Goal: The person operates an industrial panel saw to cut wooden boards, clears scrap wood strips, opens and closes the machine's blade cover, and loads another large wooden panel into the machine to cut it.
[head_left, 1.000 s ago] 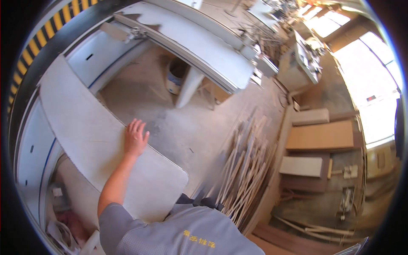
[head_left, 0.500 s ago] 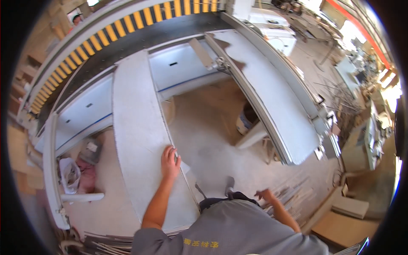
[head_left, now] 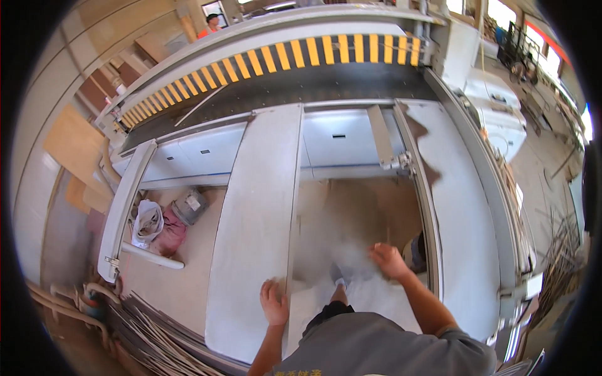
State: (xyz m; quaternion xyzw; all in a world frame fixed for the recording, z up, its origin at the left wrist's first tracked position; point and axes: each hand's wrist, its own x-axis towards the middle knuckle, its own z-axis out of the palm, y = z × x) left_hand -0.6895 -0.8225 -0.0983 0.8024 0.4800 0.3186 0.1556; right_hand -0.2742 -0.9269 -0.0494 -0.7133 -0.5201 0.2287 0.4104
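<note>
My left hand rests near the right edge of a long pale support table. Its fingers are a little bent and nothing shows in them. Out over the opening between two tables is my right hand, loosely curved, slightly blurred and holding nothing visible. To its right stands another pale table with a metal rail along its left side. Both tables run from the front of a large panel saw with a yellow-and-black striped guard.
Left of the middle table, a white bag, a reddish bag and a grey bucket stand on the floor. A narrow support arm lies beyond them. Thin strips are heaped at lower left. A person is behind the machine.
My view has swung toward the right, and my body now stands in the opening between the tables. My left hand sits nearer the table's front end; my right hand has come forward and up.
</note>
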